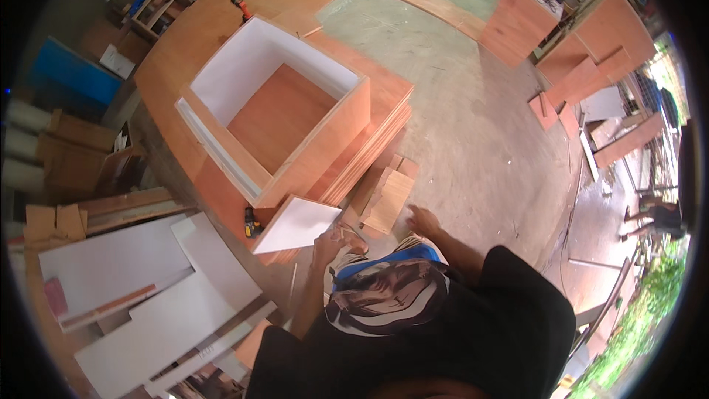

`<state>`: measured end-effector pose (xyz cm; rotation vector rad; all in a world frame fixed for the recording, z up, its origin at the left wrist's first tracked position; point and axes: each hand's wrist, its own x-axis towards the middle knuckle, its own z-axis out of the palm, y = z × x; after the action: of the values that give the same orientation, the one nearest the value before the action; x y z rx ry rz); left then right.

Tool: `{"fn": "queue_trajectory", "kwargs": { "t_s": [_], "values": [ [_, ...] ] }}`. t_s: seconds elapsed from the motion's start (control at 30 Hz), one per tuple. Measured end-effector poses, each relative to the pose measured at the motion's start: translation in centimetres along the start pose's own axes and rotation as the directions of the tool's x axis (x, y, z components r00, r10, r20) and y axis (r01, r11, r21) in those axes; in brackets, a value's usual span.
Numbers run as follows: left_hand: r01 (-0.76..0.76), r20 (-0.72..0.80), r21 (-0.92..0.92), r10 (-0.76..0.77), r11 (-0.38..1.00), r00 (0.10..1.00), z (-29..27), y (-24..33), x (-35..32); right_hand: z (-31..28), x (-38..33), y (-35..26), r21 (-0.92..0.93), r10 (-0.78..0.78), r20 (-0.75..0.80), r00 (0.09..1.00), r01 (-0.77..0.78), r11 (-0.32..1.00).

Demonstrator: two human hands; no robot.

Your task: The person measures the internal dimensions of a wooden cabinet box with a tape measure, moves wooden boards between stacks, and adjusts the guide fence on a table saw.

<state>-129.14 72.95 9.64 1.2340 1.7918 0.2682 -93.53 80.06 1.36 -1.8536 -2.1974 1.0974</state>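
My left hand (334, 239) is at the right edge of a small white-faced panel (297, 226), its fingers closed by that edge; the grip itself is small and partly hidden. The panel leans tilted by the near corner of an open wooden box (354, 112) with white inner walls. My right hand (423, 222) hangs with nothing in it, fingers loosely apart, beside a low stack of wood pieces (388, 201) on the floor. A yellow-and-black power drill (252, 223) is just left of the panel.
The box rests on stacked plywood sheets (395, 109). An orange-red tool (241, 9) lies past its far corner. White boards (148, 318) spread at the lower left. Wooden cabinets (521, 18) and offcuts stand at the right. Another person (653, 218) is at the far right.
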Motion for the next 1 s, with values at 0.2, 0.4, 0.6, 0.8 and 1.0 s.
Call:
{"fn": "queue_trajectory", "kwargs": {
  "t_s": [0.2, 0.4, 0.6, 0.8, 1.0],
  "values": [
    [-0.113, 0.162, 0.001, 0.111, 0.994, 0.98, 7.3, 11.1, -0.5, 2.4, -13.2, 23.4, -0.221, 0.373, 0.398, 0.838, -0.307, 0.926],
    [-0.228, 0.5, 0.04, 0.178, 0.973, 0.848, 18.0, 14.2, 7.4, -1.9, -20.8, 25.3, 0.391, 0.813, 0.082, 0.577, -0.768, 0.506],
    [-0.464, 0.43, 0.328, 0.307, 0.823, 0.849, 19.2, 23.2, 11.9, 6.4, -18.0, 25.2, 0.77, 0.637, 0.381, 0.67, -0.612, 0.183],
    [-0.006, 0.704, 0.198, -0.138, 0.98, 0.696, 25.3, 20.5, 18.3, 12.8, -18.1, 30.3, 0.901, 0.16, 0.434, 0.887, -0.431, -0.053],
    [-0.171, 0.754, 0.556, -0.408, 0.813, 0.515, 30.2, 28.2, 25.1, 6.4, -15.7, 28.3, 0.919, 0.505, 0.389, 0.771, -0.366, -0.149]
  ]
}}
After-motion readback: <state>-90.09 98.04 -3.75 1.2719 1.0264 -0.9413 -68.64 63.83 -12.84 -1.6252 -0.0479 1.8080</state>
